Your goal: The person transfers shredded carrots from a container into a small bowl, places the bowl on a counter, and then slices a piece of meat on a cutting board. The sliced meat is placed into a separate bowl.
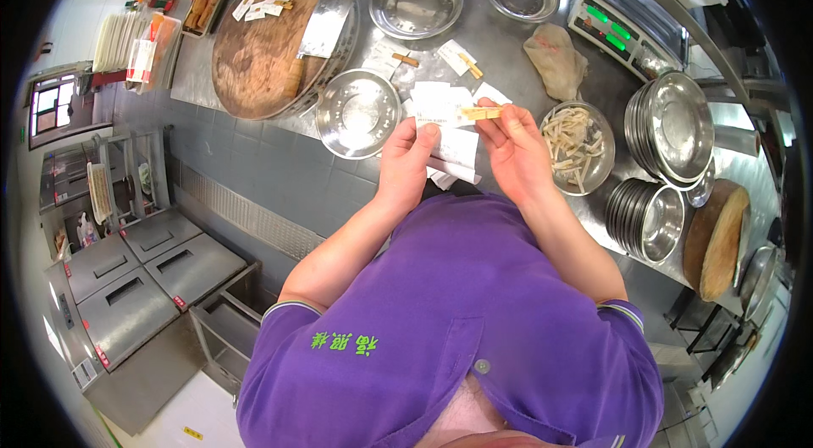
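Observation:
My left hand [413,152] pinches the left edge of a printed paper slip [437,106] between thumb and fingers. In my right hand [516,146] is a wooden clothespin [481,112], its tip over the slip's right side; whether it bites the paper I cannot tell. More paper slips [456,149] hang below, between my hands. On the steel counter beyond lie a slip with a clothespin [471,67] and another slip with a darker clothespin [404,59]. An empty steel bowl [359,114] stands left of my left hand. Close to my right wrist is a bowl of pale cut strips [577,144].
A round wooden chopping block [254,67] at left holds a cleaver [327,19] and clipped slips. Further back stand steel bowls [416,2] and a digital scale [625,22]. A pale food piece [554,60] and stacked bowls [673,130] are at right.

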`<action>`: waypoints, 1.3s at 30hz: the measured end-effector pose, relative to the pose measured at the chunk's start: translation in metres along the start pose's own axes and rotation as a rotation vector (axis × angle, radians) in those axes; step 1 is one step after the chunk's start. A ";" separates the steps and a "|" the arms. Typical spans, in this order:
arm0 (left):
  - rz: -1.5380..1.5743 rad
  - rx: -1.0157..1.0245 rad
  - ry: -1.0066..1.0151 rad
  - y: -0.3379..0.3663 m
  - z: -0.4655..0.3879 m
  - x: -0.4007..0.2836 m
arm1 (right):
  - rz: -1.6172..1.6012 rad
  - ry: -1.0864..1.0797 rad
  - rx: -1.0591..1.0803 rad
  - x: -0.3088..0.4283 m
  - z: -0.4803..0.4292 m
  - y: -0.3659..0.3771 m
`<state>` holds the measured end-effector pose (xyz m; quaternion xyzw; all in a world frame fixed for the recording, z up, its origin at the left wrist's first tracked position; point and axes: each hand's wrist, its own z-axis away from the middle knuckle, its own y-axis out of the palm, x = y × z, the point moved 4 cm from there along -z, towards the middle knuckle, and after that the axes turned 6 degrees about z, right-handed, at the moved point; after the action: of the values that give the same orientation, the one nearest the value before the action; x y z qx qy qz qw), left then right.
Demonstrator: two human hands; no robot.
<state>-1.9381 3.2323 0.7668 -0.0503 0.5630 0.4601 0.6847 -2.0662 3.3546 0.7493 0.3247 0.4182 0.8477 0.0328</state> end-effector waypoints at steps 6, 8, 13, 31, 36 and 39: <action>-0.017 -0.001 0.055 -0.007 -0.001 0.009 | 0.034 -0.032 -0.126 -0.008 -0.004 -0.005; -0.013 -0.015 0.106 -0.011 -0.004 0.011 | 0.032 -0.049 -0.180 -0.009 -0.005 -0.015; 0.010 -0.008 0.081 -0.013 -0.004 0.012 | 0.022 -0.022 -0.115 -0.010 -0.002 -0.012; -0.022 -0.018 0.000 -0.003 -0.005 0.016 | 0.029 -0.011 -0.144 -0.005 -0.001 -0.008; -0.193 -0.011 -0.049 0.000 -0.006 0.011 | 0.119 0.034 -0.134 -0.005 -0.006 0.004; -0.165 -0.008 -0.105 0.000 -0.008 0.012 | 0.270 -0.002 -0.109 -0.008 -0.014 0.004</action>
<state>-1.9445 3.2347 0.7543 -0.0752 0.5186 0.4063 0.7486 -2.0671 3.3392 0.7420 0.3768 0.3238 0.8655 -0.0637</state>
